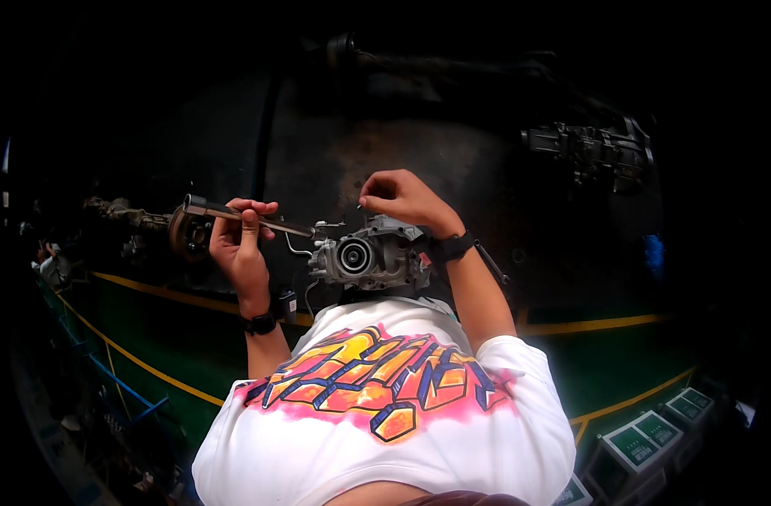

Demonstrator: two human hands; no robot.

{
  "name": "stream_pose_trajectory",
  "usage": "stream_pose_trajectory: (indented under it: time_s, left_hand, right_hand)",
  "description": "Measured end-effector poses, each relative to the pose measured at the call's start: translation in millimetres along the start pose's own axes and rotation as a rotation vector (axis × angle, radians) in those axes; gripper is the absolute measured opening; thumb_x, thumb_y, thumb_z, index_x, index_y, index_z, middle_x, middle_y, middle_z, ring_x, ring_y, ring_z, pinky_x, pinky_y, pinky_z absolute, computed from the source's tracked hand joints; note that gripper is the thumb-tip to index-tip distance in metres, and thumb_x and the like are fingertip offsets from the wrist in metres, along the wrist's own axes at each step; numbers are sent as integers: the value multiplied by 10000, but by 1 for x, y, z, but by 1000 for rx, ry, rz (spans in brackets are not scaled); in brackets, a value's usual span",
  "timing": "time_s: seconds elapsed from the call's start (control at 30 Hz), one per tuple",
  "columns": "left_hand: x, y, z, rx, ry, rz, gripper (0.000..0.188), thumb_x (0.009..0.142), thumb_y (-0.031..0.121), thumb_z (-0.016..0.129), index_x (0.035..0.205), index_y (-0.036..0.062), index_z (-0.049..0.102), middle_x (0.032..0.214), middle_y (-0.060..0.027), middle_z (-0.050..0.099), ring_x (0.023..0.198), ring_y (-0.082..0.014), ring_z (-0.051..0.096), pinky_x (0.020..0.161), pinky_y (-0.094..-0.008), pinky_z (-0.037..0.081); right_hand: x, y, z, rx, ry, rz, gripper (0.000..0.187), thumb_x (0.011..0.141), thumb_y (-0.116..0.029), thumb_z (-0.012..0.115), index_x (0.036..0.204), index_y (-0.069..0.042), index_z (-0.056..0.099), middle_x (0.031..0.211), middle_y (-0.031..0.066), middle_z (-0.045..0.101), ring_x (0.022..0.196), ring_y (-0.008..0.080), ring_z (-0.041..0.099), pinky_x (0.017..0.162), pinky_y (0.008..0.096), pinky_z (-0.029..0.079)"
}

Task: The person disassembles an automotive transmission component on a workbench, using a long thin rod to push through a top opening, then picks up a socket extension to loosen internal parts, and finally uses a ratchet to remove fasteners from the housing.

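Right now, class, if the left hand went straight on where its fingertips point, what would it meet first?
The left hand points rightward, so probably the right hand, across a visible gap. Depth is unclear; it might pass above or below.

this looks like a mechanical workshop: a cast metal housing (394,255) with a round opening sits mid-scene, a long steel bar tool (272,224) is held at its left, another bulky metal unit (601,153) lies far right, and an axle-like assembly (141,216) lies left. nearer, the green floor (166,325) is marked off by yellow lines (592,324).
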State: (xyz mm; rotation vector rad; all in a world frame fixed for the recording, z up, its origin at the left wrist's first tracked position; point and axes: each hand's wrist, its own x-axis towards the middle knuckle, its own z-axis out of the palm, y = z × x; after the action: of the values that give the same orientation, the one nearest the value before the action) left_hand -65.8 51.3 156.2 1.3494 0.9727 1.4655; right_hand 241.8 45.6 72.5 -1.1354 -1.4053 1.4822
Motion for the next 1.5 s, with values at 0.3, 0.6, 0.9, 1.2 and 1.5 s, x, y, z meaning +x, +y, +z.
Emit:
stream_pose_trajectory:
  time_s: [0.3,0.6,0.9,1.2,1.5]
  left_hand:
    - [-4,12,-54,-257,167,49,323,1167,337,619,1283,38,654,1080,-92,722,981,-225,797,575,-187,471]
    - [3,23,-70,-170,281,103,402,1166,411,605,1218,13,628,949,-64,611,848,-195,638,798,-304,554]
    - [-5,24,-55,-116,215,26,371,1160,400,620,1223,35,622,951,-55,565,903,-208,604,842,-322,530]
    - [-13,28,-56,-26,282,43,389,1167,444,592,1211,58,605,930,-48,555,864,-195,607,789,-304,494]
    - [-26,34,-72,243,257,73,406,1199,457,515,1081,71,551,764,-19,477,616,-127,504,571,-259,445]
  right_hand:
    - [-165,115,-73,-217,399,325,232,953,-159,817,1113,-4,755,970,58,768,899,146,719,826,328,587]
    - [-299,330,-26,64,340,752,215,902,-102,791,1103,-34,753,966,47,753,858,152,701,775,316,560]
    - [-301,405,-19,-44,571,653,230,915,-33,735,1143,-10,748,1015,67,765,945,189,733,843,337,597]
    - [-298,403,2,73,730,655,325,981,-67,737,1302,-16,737,1142,102,775,1069,200,746,915,335,605]
    - [-278,413,24,-97,259,660,308,963,-131,748,1223,29,790,1092,186,813,1081,333,780,1019,412,582]
